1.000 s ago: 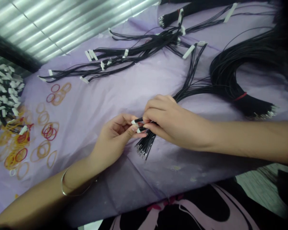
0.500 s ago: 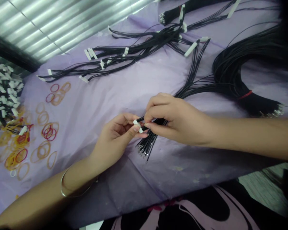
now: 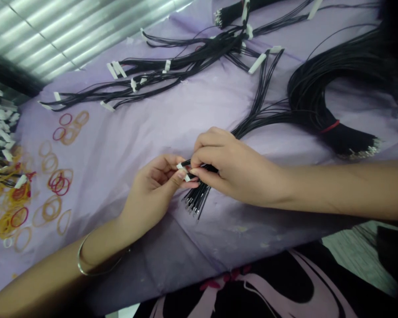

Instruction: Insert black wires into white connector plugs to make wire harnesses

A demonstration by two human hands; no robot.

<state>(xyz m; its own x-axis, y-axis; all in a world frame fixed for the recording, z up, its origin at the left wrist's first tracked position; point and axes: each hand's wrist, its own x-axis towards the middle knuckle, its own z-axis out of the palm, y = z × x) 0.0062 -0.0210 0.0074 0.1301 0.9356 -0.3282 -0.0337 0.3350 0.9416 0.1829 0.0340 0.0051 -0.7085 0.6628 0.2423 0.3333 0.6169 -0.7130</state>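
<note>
Our left hand [image 3: 149, 194] and right hand [image 3: 232, 170] meet at the grip, both closed. The left thumb and fingertips pinch two small white plastic connectors [image 3: 182, 166], while the right thumb and fingers close around a bundle of thin black wires [image 3: 207, 168] just beside them. The connectors sit on the wire ends, and the two hands nearly touch. Exactly how each wire enters its connector is hidden by our fingers.

Just below the grip, a spray of metal-tipped black wire ends [image 3: 194, 203] fans out over a lilac cloth sheet [image 3: 202, 106]. Beyond the right hand, the bundle's long run leads toward a large curved hank of black wire [image 3: 305, 84], tied with a red rubber band [image 3: 330, 126]. Farther out lie loose black wire bundles with white connectors [image 3: 185, 66]. Well left of the grip are scattered orange and red rubber bands [image 3: 55, 176] and a heap of white-ended wires [image 3: 0, 123].

The step in hand appears to be close finger work at the connectors. From here, the next move calls for a steady right-hand hold, so the loose wires stay together.
</note>
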